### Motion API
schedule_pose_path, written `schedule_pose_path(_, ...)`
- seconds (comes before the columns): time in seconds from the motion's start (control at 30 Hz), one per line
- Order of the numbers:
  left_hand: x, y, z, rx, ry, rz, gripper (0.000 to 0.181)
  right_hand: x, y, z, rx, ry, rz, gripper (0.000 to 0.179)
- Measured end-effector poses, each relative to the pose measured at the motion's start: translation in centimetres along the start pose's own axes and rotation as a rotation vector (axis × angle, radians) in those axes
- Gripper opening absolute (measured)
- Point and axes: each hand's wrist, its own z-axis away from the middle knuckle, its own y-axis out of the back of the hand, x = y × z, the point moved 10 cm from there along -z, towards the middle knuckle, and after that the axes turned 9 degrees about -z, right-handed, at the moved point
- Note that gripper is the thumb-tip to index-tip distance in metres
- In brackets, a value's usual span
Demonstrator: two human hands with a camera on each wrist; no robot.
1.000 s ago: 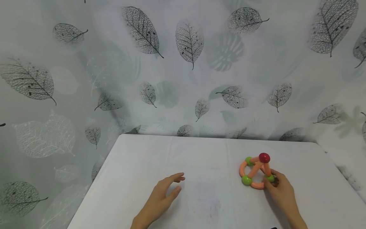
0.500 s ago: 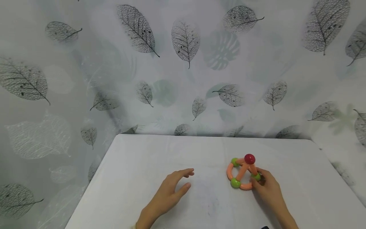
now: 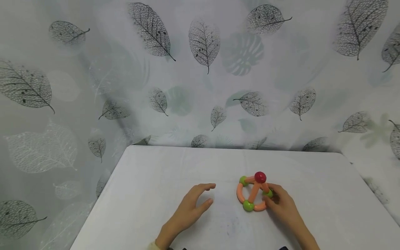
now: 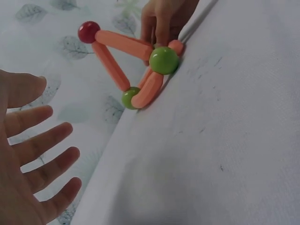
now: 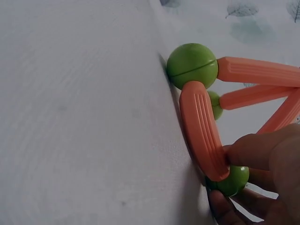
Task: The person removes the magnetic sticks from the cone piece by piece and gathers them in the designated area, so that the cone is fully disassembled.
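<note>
A toy frame of orange rods [image 3: 254, 193] and balls rests on the white table. Curved rods join three green balls [image 3: 248, 205] into a ring at its base, and straight rods rise to one red ball [image 3: 260, 177] on top. My right hand [image 3: 282, 205] pinches the green ball [image 5: 234, 180] at the ring's right side between thumb and fingers. To the left of the toy, my left hand [image 3: 192, 205] is held apart from it, fingers spread and palm facing it. In the left wrist view the fingers [image 4: 47, 140] hold nothing.
The white table [image 3: 175, 166] reaches back to a pale curtain [image 3: 200, 86] printed with leaves, which also hangs along the left side. Small dark objects show at the bottom edge of the head view, near both wrists.
My right hand has slid the toy leftward over the table, toward my left hand. My left hand has shifted a little to the right, its fingers still spread.
</note>
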Motion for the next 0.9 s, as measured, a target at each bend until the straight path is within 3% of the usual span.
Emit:
schedule_pose_path(0.23, -2.2, -2.0, 0.1, -0.055, 0.098, 0.14, 0.044, -1.4, -1.5, -0.4, -0.051, 0.112, -0.059, 0.045)
schedule_pose_path(0.43, -3.3, -3.2, 0.1, -0.08, 0.147, 0.194, 0.046, -2.1, -2.2, -0.8, -0.077, 0.128, -0.051, 0.045)
schedule_pose_path(0.9, -4.3, -3.5, 0.3, 0.006, 0.122, 0.204, 0.052, -3.5, -6.0, -0.8, -0.244, 0.16, -0.17, 0.049)
